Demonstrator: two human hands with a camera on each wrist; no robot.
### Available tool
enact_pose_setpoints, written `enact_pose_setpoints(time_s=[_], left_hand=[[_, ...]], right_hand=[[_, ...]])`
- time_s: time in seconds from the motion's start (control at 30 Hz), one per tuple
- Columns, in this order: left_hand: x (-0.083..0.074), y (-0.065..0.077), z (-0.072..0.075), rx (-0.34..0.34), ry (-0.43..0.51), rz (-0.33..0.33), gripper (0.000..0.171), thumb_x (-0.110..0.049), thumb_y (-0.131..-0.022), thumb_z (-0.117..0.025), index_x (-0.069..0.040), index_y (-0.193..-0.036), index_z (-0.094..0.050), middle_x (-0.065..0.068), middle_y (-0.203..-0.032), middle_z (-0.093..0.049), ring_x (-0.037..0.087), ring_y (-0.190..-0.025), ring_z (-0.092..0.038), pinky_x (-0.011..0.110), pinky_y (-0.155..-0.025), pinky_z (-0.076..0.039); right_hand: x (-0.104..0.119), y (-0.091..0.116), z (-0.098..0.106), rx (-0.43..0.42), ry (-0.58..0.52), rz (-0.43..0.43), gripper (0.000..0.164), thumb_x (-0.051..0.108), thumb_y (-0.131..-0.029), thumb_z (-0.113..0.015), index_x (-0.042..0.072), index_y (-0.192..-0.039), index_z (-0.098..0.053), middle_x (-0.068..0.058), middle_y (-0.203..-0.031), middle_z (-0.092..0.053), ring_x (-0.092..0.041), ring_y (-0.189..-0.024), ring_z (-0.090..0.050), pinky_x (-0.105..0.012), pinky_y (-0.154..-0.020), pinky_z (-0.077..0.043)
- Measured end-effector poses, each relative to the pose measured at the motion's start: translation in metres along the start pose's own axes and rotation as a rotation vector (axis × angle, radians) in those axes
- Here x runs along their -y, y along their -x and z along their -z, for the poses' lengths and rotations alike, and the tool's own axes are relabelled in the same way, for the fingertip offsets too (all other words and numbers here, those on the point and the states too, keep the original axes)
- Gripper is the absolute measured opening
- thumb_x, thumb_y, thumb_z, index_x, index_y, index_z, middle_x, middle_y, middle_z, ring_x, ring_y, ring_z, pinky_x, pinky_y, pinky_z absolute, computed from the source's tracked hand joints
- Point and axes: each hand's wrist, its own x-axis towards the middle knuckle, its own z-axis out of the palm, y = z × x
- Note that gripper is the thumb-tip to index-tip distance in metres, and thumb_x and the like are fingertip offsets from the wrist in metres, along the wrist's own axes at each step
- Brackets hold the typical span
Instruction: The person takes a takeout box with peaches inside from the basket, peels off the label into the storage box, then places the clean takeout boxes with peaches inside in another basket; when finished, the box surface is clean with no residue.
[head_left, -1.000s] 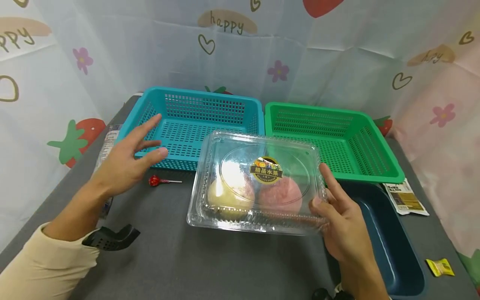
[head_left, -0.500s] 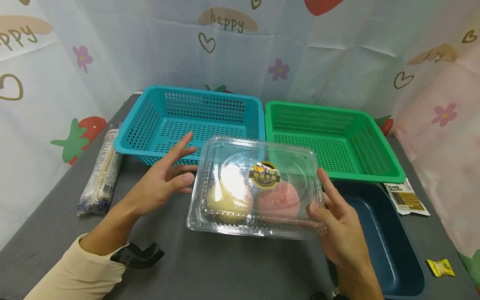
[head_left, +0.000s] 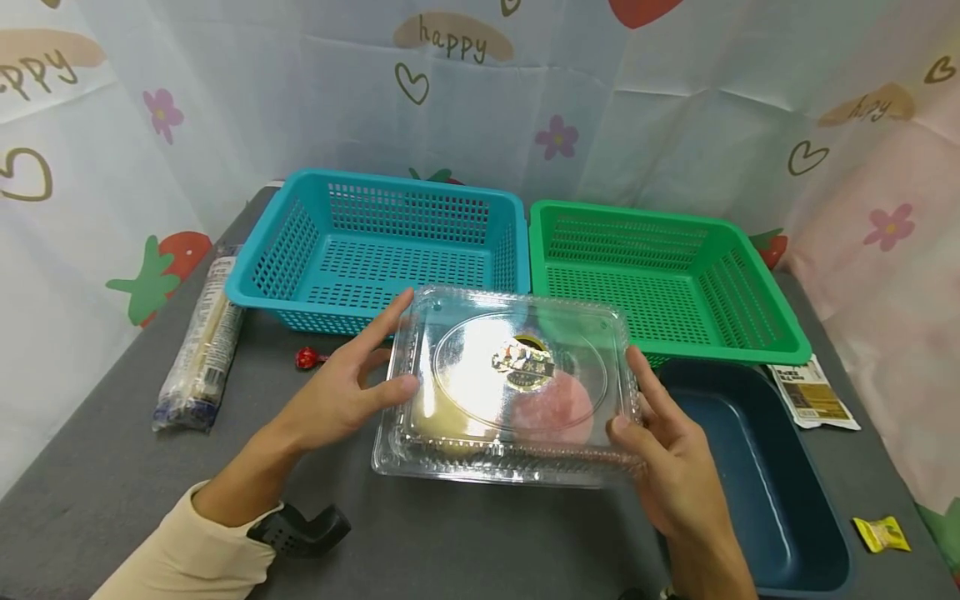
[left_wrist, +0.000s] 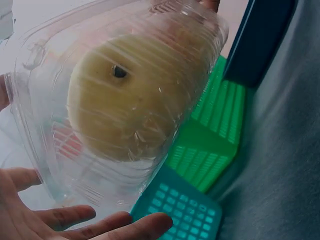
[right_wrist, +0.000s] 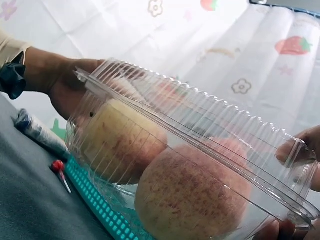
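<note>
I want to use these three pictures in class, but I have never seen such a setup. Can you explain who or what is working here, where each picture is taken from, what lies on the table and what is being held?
No machine: a person works with bare hands and wears three cameras. The wide picture comes from the head, looking down; the other two come from the wrists, so they show the same box very close up. The left hand and right hand hold a clear plastic box from both sides; inside are two round fruits, one yellowish, one pinkish. On the grey table stand a blue basket, a green basket and a dark blue tray. Around them lie a long wrapped packet, a red lollipop, a printed sachet and a small yellow packet.
</note>
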Motion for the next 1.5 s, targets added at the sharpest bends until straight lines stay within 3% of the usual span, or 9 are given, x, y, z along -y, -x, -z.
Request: enact_pose_setpoints(time_s=[0.3,0.77,1.07,1.33,1.5], left_hand=[[0.003,0.005,-0.009,0.006,0.057,0.029,0.087,-0.051,-0.088,-0.064,-0.036,-0.155,-0.011,0.009,-0.159,-0.009,0.048,-0.133,-0.028,0.057,-0.086,-0.048],[0.020,0.013,-0.022,0.008,0.057,0.010,0.088,-0.048,-0.090,-0.063,-0.025,-0.157,-0.010,0.004,-0.160,-0.003,0.054,-0.133,-0.023,0.064,-0.091,-0.040],[0.028,0.016,-0.028,0.000,0.054,0.014,0.088,-0.046,-0.090,-0.064,-0.025,-0.157,-0.011,0.008,-0.160,-0.003,0.050,-0.137,-0.016,0.066,-0.097,-0.033],[0.036,0.017,-0.034,0.006,0.095,0.028,0.088,-0.038,-0.090,-0.067,-0.023,-0.157,-0.011,0.002,-0.161,-0.004,0.049,-0.137,-0.016,0.063,-0.096,-0.036],[0.043,0.017,-0.037,0.007,0.111,0.060,0.087,-0.035,-0.090,-0.067,-0.024,-0.157,-0.012,0.006,-0.160,-0.007,0.052,-0.133,-0.023,0.057,-0.090,-0.045]], right_hand=[[-0.007,0.008,0.005,0.031,-0.025,0.015,0.067,-0.017,-0.095,-0.037,0.006,-0.154,-0.016,-0.024,-0.124,-0.051,-0.022,-0.094,-0.062,-0.032,-0.074,-0.055],[-0.020,0.022,0.010,0.034,-0.035,-0.009,0.068,-0.018,-0.095,-0.037,0.006,-0.155,-0.014,-0.019,-0.137,-0.047,-0.024,-0.098,-0.062,-0.034,-0.075,-0.055],[-0.025,0.027,0.010,-0.017,0.084,-0.057,0.068,-0.015,-0.095,-0.042,0.009,-0.155,-0.019,-0.027,-0.152,-0.011,-0.014,-0.090,-0.055,-0.024,-0.073,-0.052],[-0.031,0.030,0.014,-0.033,0.112,-0.097,0.069,-0.013,-0.096,-0.044,0.011,-0.155,-0.019,-0.030,-0.146,-0.022,-0.017,-0.091,-0.059,-0.029,-0.070,-0.055],[-0.036,0.032,0.015,-0.046,0.114,-0.106,0.068,-0.012,-0.095,-0.046,0.010,-0.155,-0.020,-0.030,-0.141,-0.031,-0.019,-0.092,-0.060,-0.031,-0.071,-0.055]])
